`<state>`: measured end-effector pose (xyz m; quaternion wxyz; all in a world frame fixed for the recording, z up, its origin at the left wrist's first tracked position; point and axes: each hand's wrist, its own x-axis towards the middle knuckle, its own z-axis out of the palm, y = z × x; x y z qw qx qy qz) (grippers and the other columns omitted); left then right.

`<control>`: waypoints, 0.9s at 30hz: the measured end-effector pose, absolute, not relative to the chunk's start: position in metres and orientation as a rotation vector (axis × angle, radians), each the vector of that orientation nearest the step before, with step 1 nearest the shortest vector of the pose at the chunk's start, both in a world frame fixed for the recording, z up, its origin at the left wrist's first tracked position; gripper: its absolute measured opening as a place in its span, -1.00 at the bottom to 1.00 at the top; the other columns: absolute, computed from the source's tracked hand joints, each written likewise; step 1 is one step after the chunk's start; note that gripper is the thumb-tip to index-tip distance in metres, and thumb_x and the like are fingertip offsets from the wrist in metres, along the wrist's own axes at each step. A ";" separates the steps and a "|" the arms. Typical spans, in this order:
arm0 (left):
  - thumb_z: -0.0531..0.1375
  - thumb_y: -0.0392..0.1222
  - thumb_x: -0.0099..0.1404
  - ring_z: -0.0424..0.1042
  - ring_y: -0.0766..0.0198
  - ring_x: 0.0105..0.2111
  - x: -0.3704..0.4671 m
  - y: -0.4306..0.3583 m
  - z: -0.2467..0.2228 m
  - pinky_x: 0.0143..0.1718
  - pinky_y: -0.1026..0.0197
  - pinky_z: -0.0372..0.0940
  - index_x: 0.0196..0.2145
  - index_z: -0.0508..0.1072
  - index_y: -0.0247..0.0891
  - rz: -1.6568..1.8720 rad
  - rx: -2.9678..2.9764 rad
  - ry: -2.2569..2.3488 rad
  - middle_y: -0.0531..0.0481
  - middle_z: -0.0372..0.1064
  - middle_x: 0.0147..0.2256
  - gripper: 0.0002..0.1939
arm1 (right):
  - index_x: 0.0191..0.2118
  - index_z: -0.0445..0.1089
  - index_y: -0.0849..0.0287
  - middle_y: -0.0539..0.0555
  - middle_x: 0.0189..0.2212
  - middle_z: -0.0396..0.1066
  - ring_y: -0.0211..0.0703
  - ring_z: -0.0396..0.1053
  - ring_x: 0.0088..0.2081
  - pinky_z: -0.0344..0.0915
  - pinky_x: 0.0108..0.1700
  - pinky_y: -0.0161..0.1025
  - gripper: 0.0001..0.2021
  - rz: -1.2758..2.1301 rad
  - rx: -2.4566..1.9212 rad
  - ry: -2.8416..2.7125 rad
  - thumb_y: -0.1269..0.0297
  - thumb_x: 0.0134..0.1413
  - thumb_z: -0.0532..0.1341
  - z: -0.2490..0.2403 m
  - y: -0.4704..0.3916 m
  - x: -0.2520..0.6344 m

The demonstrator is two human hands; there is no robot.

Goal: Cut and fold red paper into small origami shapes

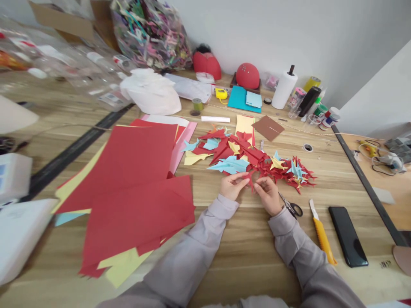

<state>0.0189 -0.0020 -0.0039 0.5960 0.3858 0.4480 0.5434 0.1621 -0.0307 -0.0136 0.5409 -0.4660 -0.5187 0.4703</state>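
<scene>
Between my two hands is a small red folded paper piece [251, 181], pinched near its ends. My left hand [233, 185] grips it from the left with thumb and fingers together. From the right, my right hand [268, 194] pinches its other side. Just beyond my fingers lies a heap of red folded paper pieces [253, 155], mixed with several blue and yellow ones. A light blue folded paper [229, 164] rests right behind my left hand. Black-handled scissors [293, 208] lie beside my right wrist, their blades partly hidden.
Large red paper sheets [138, 222] spread over the table's left side. On the right lie a yellow utility knife [323, 239] and a black phone [348, 236]. Farther back are a brown paper square [268, 128], a yellow tape measure [221, 94] and a white bottle [284, 90].
</scene>
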 end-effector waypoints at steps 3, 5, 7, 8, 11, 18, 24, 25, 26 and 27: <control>0.40 -0.14 -0.13 0.41 0.31 -0.62 0.018 0.000 -0.007 -0.48 0.23 0.38 -0.29 0.57 -0.34 1.295 0.863 1.053 -0.01 0.49 -0.56 -0.61 | -0.31 0.36 0.10 0.00 -0.44 0.37 -0.25 0.31 -0.42 0.25 -0.36 -0.29 -0.87 1.013 -1.131 -1.392 0.18 0.06 0.24 -0.015 -0.035 0.161; 0.40 -0.14 -0.13 0.41 0.30 -0.62 0.018 0.000 -0.009 -0.47 0.23 0.38 -0.27 0.57 -0.35 1.302 0.857 1.062 -0.01 0.49 -0.57 -0.59 | -0.31 0.37 0.10 0.01 -0.42 0.38 -0.25 0.29 -0.43 0.23 -0.38 -0.30 -0.89 0.971 -1.150 -1.438 0.20 0.08 0.22 -0.015 -0.036 0.161; 0.40 -0.13 -0.14 0.42 0.29 -0.61 0.018 0.001 -0.010 -0.46 0.22 0.38 -0.27 0.57 -0.35 1.309 0.848 1.065 -0.02 0.49 -0.57 -0.58 | -0.30 0.38 0.11 0.01 -0.43 0.38 -0.25 0.29 -0.43 0.22 -0.38 -0.30 -0.89 0.952 -1.157 -1.457 0.20 0.09 0.21 -0.015 -0.036 0.161; 0.41 -0.13 -0.14 0.43 0.28 -0.61 0.019 0.001 -0.011 -0.46 0.21 0.38 -0.26 0.57 -0.35 1.311 0.845 1.066 -0.02 0.49 -0.57 -0.57 | -0.30 0.38 0.11 0.01 -0.43 0.38 -0.25 0.29 -0.43 0.22 -0.38 -0.30 -0.89 0.948 -1.159 -1.463 0.21 0.09 0.22 -0.015 -0.036 0.161; 0.41 -0.12 -0.14 0.44 0.26 -0.60 0.019 0.001 -0.012 -0.46 0.21 0.39 -0.26 0.57 -0.35 1.311 0.835 1.072 -0.03 0.49 -0.57 -0.56 | -0.29 0.38 0.10 0.01 -0.42 0.39 -0.26 0.30 -0.44 0.23 -0.39 -0.31 -0.90 0.959 -1.158 -1.465 0.21 0.09 0.22 -0.015 -0.036 0.161; 0.40 -0.13 -0.13 0.44 0.27 -0.60 0.019 0.000 -0.009 -0.44 0.20 0.40 -0.26 0.56 -0.37 1.304 0.851 1.074 0.00 0.48 -0.59 -0.57 | -0.24 0.36 0.12 0.02 -0.40 0.40 -0.25 0.35 -0.41 0.29 -0.35 -0.30 -0.87 0.998 -1.140 -1.469 0.22 0.11 0.20 -0.018 -0.036 0.163; 0.39 -0.15 -0.11 0.45 0.26 -0.60 0.018 0.000 -0.007 -0.45 0.21 0.40 -0.27 0.56 -0.37 1.296 0.886 1.084 0.00 0.48 -0.60 -0.60 | -0.23 0.33 0.12 0.02 -0.41 0.41 -0.25 0.38 -0.42 0.31 -0.37 -0.31 -0.87 1.018 -1.121 -1.480 0.23 0.10 0.20 -0.017 -0.035 0.161; 0.38 -0.16 -0.11 0.44 0.27 -0.61 0.019 -0.001 -0.007 -0.45 0.22 0.40 -0.27 0.56 -0.37 1.297 0.895 1.086 0.00 0.48 -0.60 -0.61 | -0.23 0.33 0.12 0.02 -0.41 0.41 -0.25 0.38 -0.42 0.31 -0.37 -0.31 -0.87 1.019 -1.121 -1.482 0.23 0.10 0.20 -0.017 -0.036 0.161; 0.38 -0.17 -0.11 0.44 0.28 -0.61 0.019 -0.001 -0.006 -0.45 0.23 0.40 -0.28 0.56 -0.37 1.297 0.903 1.087 0.00 0.48 -0.60 -0.62 | -0.23 0.33 0.12 0.02 -0.41 0.41 -0.25 0.38 -0.42 0.31 -0.37 -0.31 -0.87 1.018 -1.120 -1.486 0.24 0.10 0.20 -0.016 -0.036 0.161; 0.38 -0.18 -0.10 0.44 0.28 -0.61 0.019 -0.001 -0.006 -0.45 0.23 0.40 -0.28 0.56 -0.37 1.295 0.910 1.087 0.01 0.48 -0.60 -0.63 | -0.22 0.33 0.12 0.02 -0.41 0.41 -0.25 0.38 -0.41 0.31 -0.37 -0.31 -0.87 1.015 -1.118 -1.493 0.24 0.10 0.20 -0.016 -0.036 0.161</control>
